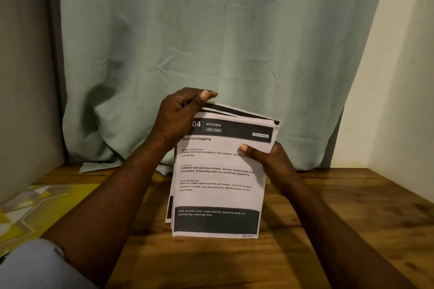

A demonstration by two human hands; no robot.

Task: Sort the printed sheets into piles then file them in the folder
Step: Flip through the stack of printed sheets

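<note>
A stack of printed sheets (218, 178) stands tilted on its bottom edge on the wooden table (352, 218). The front sheet reads "04 KITCHEN, Sink Unclogging" with dark bands at top and bottom. My left hand (180, 115) grips the stack's top left corner, thumb over the upper edges, where a few sheets fan apart. My right hand (265, 155) holds the right edge, thumb pressed on the front sheet. A yellow and grey patterned folder (35, 204) lies flat at the left edge of the table.
A pale green curtain (211, 42) hangs just behind the table, its hem resting on the far edge. A cream wall (399, 77) stands at the right. Pale cloth (40, 263) shows at the lower left corner.
</note>
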